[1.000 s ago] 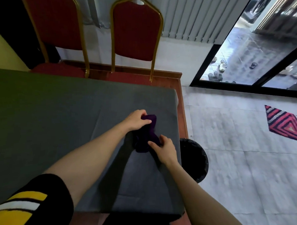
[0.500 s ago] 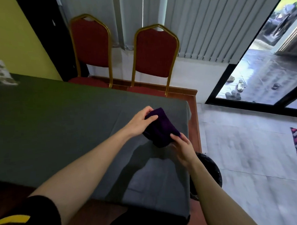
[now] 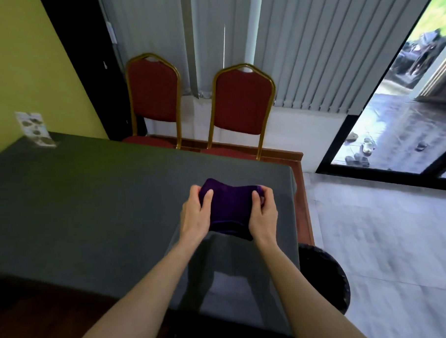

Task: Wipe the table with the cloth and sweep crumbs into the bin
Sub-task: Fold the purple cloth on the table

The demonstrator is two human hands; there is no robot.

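Two hands grip one purple cloth (image 3: 230, 205), which sits bunched over the grey-covered surface (image 3: 90, 200) near its 3 o'clock edge. At the cloth's 9 o'clock the left hand (image 3: 195, 214) has its thumb on top and its fingers curled round the side; at 3 o'clock the right hand (image 3: 263, 213) clutches the other side the same way. Held at both ends like this, the cloth looks to be getting folded or gathered into a pad, probably so it gives a firm, flat face for wiping. Whether it touches the surface or hangs just above it cannot be told.

Down at 5 o'clock from the cloth, a dark bin (image 3: 326, 279) stands on the floor just beside the surface's corner, likely placed there so crumbs can be pushed straight over the edge into it. No crumbs can be made out. Toward 12 o'clock two red chairs (image 3: 239, 104) stand along the far side, and a printed card (image 3: 35, 129) stands at the far 10 o'clock corner.
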